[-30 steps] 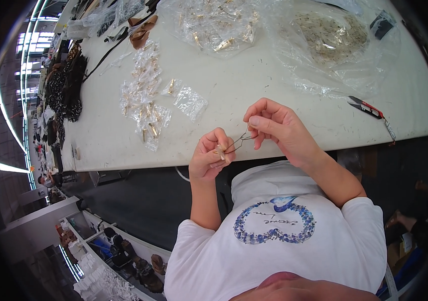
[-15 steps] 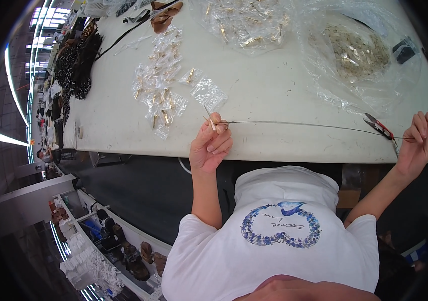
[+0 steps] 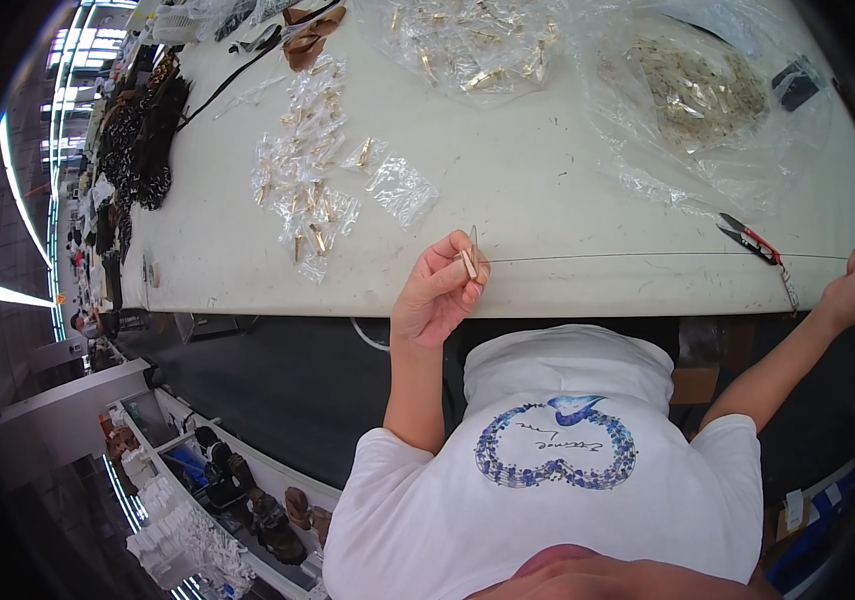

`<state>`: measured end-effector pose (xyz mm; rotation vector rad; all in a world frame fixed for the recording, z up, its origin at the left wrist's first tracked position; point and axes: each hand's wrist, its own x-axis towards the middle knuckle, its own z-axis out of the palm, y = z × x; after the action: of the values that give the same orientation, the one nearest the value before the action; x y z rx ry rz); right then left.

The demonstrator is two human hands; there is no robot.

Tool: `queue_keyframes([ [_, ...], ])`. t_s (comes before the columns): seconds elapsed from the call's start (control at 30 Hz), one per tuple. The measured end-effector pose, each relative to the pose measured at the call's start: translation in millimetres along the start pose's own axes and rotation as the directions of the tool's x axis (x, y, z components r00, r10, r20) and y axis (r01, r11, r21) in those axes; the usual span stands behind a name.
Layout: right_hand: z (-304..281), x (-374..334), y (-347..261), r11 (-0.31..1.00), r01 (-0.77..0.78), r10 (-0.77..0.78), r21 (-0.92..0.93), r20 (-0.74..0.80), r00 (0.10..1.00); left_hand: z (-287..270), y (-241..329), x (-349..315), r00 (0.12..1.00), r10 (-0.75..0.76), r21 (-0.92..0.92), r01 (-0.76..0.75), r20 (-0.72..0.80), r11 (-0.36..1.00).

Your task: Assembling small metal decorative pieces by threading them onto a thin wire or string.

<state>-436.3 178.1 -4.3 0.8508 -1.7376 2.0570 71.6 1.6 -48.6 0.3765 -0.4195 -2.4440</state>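
Note:
Over the table's near edge, my left hand (image 3: 439, 292) is closed in a pinch around a small gold-coloured metal piece (image 3: 469, 264). A thin pointed tip sticks up above its fingers; its kind is too small to make out. From there a dark thread (image 3: 637, 256) runs taut and nearly level to my right hand (image 3: 852, 290). That hand is a closed pinch on the thread at the far right, partly cut off by the picture's dark rim. Thread snips (image 3: 750, 240) with red and dark handles lie on the table just behind the thread, near my right hand.
Small clear bags (image 3: 309, 170) with gold metal pieces lie scattered at left. A larger clear bag (image 3: 482, 45) of such pieces sits at the back. At right is a big open plastic bag (image 3: 692, 95) with pale small parts. Dark straps (image 3: 152, 140) pile along the left edge.
My right hand has moved further right, drawing the thread out longer. My left hand has shifted slightly right and turned the gold piece. The whole view has shifted a little.

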Motion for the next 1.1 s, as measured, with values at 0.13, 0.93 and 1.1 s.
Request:
queue_keyframes([
  [0.13, 0.1, -5.7, 8.3, 0.904, -0.313, 0.243, 0.291, 0.252, 0.937, 7.1, -10.2, 14.3, 0.995, 0.036, -0.236, -0.011, 0.098, 0.972],
  [0.93, 180.0, -201.8, -161.0, 0.925, -0.181, -0.193, 0.333, 0.824, 0.533, 23.2, -33.7, 32.7, 0.942, 0.036, -0.423, 0.116, 0.335, 0.899],
  [1.1, 180.6, -202.0, -159.6, 0.927, -0.150, -0.212, 0.344, 0.811, 0.546, 22.2, -34.7, 34.2, 0.940, 0.033, -0.422, 0.122, 0.341, 0.899],
])
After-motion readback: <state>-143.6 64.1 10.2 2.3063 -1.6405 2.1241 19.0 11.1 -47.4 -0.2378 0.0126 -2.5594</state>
